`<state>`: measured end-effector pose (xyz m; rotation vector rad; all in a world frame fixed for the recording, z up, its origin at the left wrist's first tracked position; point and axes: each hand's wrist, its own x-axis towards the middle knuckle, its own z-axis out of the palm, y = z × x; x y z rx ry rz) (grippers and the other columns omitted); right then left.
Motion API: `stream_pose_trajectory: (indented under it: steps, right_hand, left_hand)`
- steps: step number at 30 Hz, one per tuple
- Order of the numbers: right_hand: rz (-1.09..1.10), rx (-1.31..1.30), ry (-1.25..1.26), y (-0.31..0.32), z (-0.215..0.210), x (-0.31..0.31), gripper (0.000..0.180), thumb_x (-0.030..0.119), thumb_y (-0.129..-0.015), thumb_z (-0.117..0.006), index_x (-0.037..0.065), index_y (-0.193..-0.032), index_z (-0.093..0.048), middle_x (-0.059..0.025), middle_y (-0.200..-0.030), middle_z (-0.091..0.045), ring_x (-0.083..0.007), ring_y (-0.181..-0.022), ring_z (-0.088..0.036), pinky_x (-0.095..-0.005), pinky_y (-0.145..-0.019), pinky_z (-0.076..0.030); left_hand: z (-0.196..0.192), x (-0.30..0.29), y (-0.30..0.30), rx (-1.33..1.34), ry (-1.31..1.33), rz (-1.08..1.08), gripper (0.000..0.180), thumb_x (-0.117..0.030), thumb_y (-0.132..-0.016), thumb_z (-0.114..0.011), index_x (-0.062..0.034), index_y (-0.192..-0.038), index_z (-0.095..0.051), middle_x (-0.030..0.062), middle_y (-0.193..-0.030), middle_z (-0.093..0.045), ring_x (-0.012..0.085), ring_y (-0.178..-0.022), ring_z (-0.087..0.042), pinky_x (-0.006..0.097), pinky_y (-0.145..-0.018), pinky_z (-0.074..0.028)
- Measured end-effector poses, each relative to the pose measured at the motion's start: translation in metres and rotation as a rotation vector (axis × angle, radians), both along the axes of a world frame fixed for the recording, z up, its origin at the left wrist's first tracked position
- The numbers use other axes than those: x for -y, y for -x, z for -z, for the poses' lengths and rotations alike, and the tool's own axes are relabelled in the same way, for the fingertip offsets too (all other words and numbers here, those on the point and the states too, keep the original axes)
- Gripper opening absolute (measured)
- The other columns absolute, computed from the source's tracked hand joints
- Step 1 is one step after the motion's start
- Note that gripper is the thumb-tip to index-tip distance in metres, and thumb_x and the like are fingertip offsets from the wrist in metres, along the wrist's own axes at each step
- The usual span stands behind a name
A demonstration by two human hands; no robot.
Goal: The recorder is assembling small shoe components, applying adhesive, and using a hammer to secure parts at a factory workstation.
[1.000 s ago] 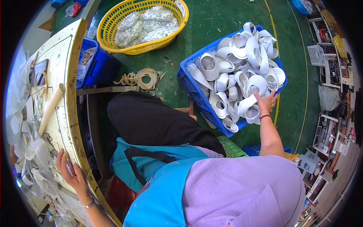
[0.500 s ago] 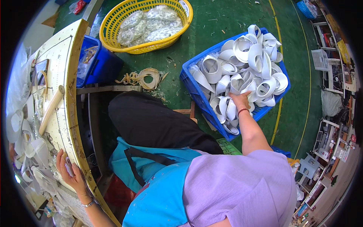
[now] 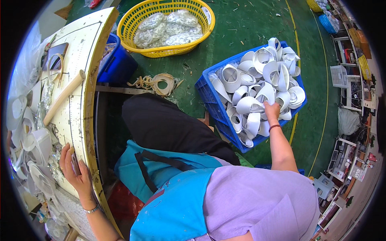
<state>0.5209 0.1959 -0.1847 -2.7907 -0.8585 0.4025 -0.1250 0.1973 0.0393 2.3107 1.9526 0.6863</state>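
- The right hand (image 3: 272, 110) reached down into the blue crate (image 3: 209, 94) on the green floor (image 3: 241, 28), at the person's right, its fingers closed around one of the white curved bands (image 3: 249, 105) near the middle of the heap.
- The left hand (image 3: 74, 168) lay flat on the near edge of the cream tabletop (image 3: 86, 52), fingers spread and pressing down, gripping nothing that could be made out; a small dark flat thing seemed to lie under it.
- The bands were piled loosely and hooked through each other, so a pull on one would likely have dragged its neighbours up and tipped some over the crate's rim onto the floor.
- The person leaned far to the right; a slip of the bracing hand could have upset that balance.
- On the tabletop lay a wooden stick (image 3: 64, 96), with more white bands (image 3: 36, 140) crowded at its far left side, leaving little bare room there.
- A yellow basket (image 3: 161, 51) of clear plastic bags (image 3: 169, 26) stood further off, a blue bin (image 3: 118, 66) was tucked beside the tabletop, and a coil of beige strips (image 3: 159, 82) lay between it and the crate.
- The person's own knee, in dark cloth, sat between tabletop and crate.
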Motion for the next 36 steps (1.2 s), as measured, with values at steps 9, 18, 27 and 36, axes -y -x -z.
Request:
stream_pose_trajectory:
  steps: [9, 18, 27, 36]
  right_hand:
    - [-0.052, -0.104, -0.227, -0.027, -0.062, -0.002, 0.034, 0.024, -0.066, -0.069, -0.001, -0.089, -0.067, -0.0157, -0.081, -0.067, -0.0262, -0.078, -0.065, -0.0349, -0.071, -0.048]
    - [-0.126, -0.243, -0.425, -0.027, -0.129, -0.006, 0.030, 0.011, -0.069, -0.067, -0.002, -0.096, -0.066, -0.0089, -0.088, -0.067, -0.0180, -0.080, -0.063, -0.0303, -0.070, -0.049]
    - [-0.218, -0.483, -0.615, 0.011, -0.202, -0.058, 0.034, 0.014, -0.080, -0.062, -0.009, -0.105, -0.059, -0.0135, -0.096, -0.064, -0.0197, -0.081, -0.063, -0.0307, -0.069, -0.050]
    - [-1.022, -0.899, -0.772, 0.244, -0.337, -0.147, 0.041, 0.012, -0.076, -0.060, -0.004, -0.113, -0.053, -0.0099, -0.103, -0.061, -0.0189, -0.092, -0.059, -0.0291, -0.079, -0.047]
  left_hand:
    - [-0.001, 0.006, -0.002, 0.066, 0.048, -0.010, 0.034, -0.005, -0.083, -0.049, 0.0024, -0.117, -0.051, 0.0166, -0.125, -0.048, 0.0294, -0.117, -0.044, 0.038, -0.100, -0.032]
    - [-0.003, 0.008, -0.012, 0.082, 0.104, 0.016, 0.035, -0.005, -0.084, -0.048, 0.0007, -0.119, -0.050, 0.0146, -0.129, -0.046, 0.0287, -0.121, -0.041, 0.038, -0.102, -0.029]
    - [-0.013, 0.008, 0.007, 0.196, 0.124, -0.030, 0.043, 0.003, -0.079, -0.046, 0.0000, -0.122, -0.050, 0.0144, -0.133, -0.044, 0.0268, -0.127, -0.036, 0.036, -0.107, -0.024]
    - [-0.006, 0.015, -0.006, 0.092, -0.009, 0.022, 0.038, -0.011, -0.071, -0.062, -0.0034, -0.107, -0.057, 0.0154, -0.119, -0.051, 0.0322, -0.113, -0.047, 0.042, -0.092, -0.039]
